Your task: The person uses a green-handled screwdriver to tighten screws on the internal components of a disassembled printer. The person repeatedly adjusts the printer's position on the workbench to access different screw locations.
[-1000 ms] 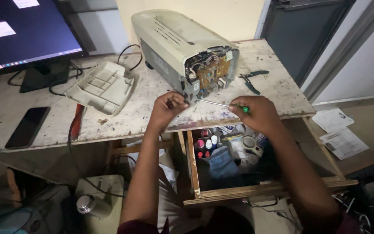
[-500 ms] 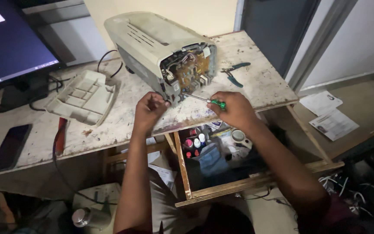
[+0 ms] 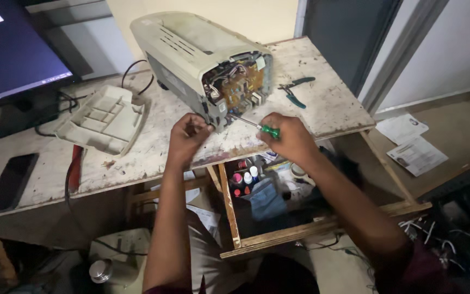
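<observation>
A beige printer (image 3: 191,51) lies on the worn white table (image 3: 327,109), its side cover off so that a brown circuit board (image 3: 240,87) shows. My right hand (image 3: 289,139) grips a green-handled screwdriver (image 3: 267,130), whose metal shaft points left toward the printer's lower corner. My left hand (image 3: 189,136) rests against that same corner, fingers curled on the casing edge.
A detached beige plastic cover (image 3: 104,120) lies to the left, beyond it a black phone (image 3: 9,182) and a monitor (image 3: 12,54). Green-handled pliers (image 3: 295,92) lie right of the printer. An open wooden drawer (image 3: 229,212) below holds small bottles and a blue cloth. Papers (image 3: 412,144) lie on the floor.
The view has shifted slightly, so the table sits further left in frame. Both hands stay at the printer's lower corner, with the screwdriver still held in my right hand.
</observation>
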